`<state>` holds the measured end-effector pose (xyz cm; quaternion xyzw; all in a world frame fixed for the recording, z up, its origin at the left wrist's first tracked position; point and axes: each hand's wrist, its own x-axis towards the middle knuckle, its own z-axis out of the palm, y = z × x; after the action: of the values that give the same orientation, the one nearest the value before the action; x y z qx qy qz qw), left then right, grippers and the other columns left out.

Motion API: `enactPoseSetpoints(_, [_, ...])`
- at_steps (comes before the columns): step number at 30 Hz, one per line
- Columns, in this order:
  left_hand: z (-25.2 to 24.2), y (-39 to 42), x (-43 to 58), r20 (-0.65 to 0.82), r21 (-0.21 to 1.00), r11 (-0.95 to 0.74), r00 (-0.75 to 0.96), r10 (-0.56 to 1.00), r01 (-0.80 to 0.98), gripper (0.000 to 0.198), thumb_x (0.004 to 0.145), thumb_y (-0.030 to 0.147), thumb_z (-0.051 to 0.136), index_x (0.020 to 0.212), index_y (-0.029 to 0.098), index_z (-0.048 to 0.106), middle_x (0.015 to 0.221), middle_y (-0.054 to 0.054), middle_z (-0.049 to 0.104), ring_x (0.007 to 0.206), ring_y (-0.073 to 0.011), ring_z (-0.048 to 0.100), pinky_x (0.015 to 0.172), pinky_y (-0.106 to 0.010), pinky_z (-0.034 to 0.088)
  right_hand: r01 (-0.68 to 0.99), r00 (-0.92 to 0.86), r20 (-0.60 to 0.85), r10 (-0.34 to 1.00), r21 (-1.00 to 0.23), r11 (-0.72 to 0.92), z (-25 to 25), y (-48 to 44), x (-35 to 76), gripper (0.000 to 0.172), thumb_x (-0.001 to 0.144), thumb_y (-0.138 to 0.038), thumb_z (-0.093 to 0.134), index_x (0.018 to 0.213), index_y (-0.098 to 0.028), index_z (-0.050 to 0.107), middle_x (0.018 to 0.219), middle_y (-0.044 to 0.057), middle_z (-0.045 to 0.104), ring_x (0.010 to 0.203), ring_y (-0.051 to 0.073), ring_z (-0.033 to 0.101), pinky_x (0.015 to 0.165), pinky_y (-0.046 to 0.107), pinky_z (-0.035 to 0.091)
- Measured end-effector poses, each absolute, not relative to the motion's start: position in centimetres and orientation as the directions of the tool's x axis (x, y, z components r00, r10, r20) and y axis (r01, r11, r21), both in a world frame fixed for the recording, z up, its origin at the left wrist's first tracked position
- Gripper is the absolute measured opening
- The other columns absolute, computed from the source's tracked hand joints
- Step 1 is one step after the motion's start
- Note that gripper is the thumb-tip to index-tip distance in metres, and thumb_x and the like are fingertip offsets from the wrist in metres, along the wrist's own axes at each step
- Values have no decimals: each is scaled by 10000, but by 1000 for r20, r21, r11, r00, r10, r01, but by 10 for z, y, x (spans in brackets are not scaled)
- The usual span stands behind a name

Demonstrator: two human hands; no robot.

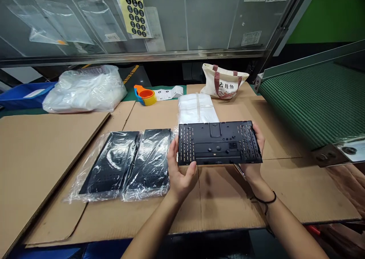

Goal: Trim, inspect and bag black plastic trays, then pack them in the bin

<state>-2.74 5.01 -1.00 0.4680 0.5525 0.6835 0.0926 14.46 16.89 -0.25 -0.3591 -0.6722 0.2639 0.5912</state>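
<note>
Cardboard sheeting (222, 205) below, blk vented panel (218, 145) (prob. plastic: light, stiff, slickish, thin edges fragile) held above it, best taken by short ends, L hand (180, 177) pinching left, R hand (253, 171) gripping right, thumb hidden.

LEFT: wrapped panels (149, 160) crowd your left hand (179, 177), blocking a low sideways sweep | AHEAD: white stack (196, 108) sits just beyond your held panel (218, 148), tote (225, 82) behind that | RIGHT: bare cardboard (285, 186) gives your right hand (253, 171) room, up to the projecting corner of the conveyor (308, 103) | NEAR: between your forearms (159, 223), open cardboard reaches the near edge
</note>
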Motion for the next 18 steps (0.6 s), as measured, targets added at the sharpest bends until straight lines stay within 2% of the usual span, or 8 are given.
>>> enactPoseSetpoints(2, [-11, 50, -28, 539, 840, -376, -524, 659, 392, 762, 845, 295, 627, 1489, 323, 219, 1546, -72, 305, 1437, -272, 250, 1188, -470, 212, 121, -40, 576, 816, -808, 576, -2, 170, 144, 702, 816, -486, 606, 1437, -305, 333, 1468, 83, 366, 1372, 302, 349, 1139, 547, 266])
enactPoseSetpoints(5, [-13, 51, -28, 564, 822, -394, -492, 663, 412, 792, 844, 354, 628, 1501, 316, 186, 1556, -82, 282, 1439, -284, 240, 1186, -489, 205, 39, -30, 527, 849, -848, 528, -1, 172, 142, 632, 833, -470, 602, 1404, -298, 392, 1457, 79, 392, 1355, 286, 378, 1141, 523, 273])
enactPoseSetpoints(10, [-15, 52, -30, 611, 786, -444, -432, 664, 430, 698, 869, 429, 560, 1487, 313, 257, 1558, -54, 286, 1445, -291, 222, 1194, -490, 188, -49, -20, 403, 915, -914, 402, -1, 173, 139, 518, 868, -448, 568, 1351, -296, 458, 1405, 68, 458, 1288, 240, 464, 1122, 466, 333])
enactPoseSetpoints(14, [-15, 51, -31, 620, 774, -442, -404, 672, 453, 696, 881, 455, 520, 1499, 309, 235, 1573, -43, 252, 1447, -298, 210, 1193, -503, 180, -52, -34, 367, 930, -930, 365, -2, 175, 141, 535, 833, -457, 617, 1323, -280, 491, 1388, 71, 482, 1286, 245, 462, 1136, 483, 300])
enactPoseSetpoints(18, [-15, 51, -31, 620, 771, -433, -394, 679, 466, 719, 882, 453, 516, 1510, 316, 193, 1583, -26, 228, 1460, -288, 165, 1202, -490, 157, 23, -107, 411, 905, -909, 416, -2, 175, 144, 556, 819, -420, 642, 1334, -284, 485, 1368, 72, 505, 1271, 243, 472, 1117, 474, 333])
